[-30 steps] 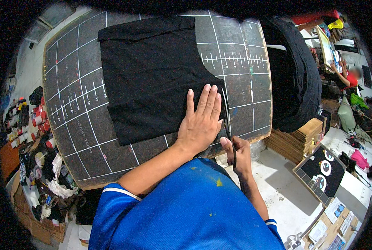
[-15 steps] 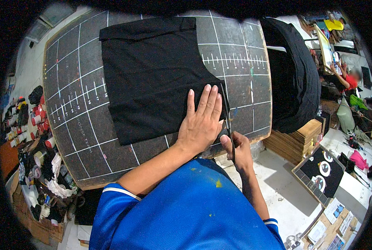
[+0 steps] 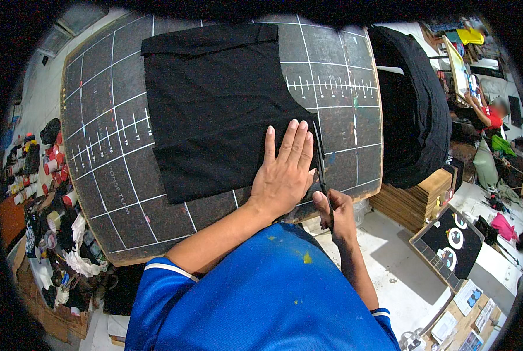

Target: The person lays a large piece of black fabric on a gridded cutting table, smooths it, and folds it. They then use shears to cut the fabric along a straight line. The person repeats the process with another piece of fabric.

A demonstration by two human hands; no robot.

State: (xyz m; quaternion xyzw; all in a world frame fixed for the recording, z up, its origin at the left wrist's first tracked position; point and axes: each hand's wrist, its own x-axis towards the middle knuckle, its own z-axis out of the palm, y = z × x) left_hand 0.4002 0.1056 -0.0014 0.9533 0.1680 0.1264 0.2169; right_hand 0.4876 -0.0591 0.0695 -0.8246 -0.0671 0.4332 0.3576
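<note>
The bench (image 3: 355,161) is a big, hard, dark board with thin white lines making squares, and its pale edge looks worn. The person's shirt (image 3: 261,298) is bright blue and smooth, with small yellow spots. On the bench lies the black cloth (image 3: 214,111), soft and flat with a few small creases, a folded band along its far edge and a curved side on the right. A heap of black cloth (image 3: 422,105) droops in soft folds just right of the bench. Near it is a stack (image 3: 416,199) of thin brown sheets. The left hand (image 3: 283,175) presses flat on the cloth, fingers stretched out. The right hand (image 3: 338,216) grips the dark scissors (image 3: 321,169), whose long, thin blades lie along the cloth's right edge.
</note>
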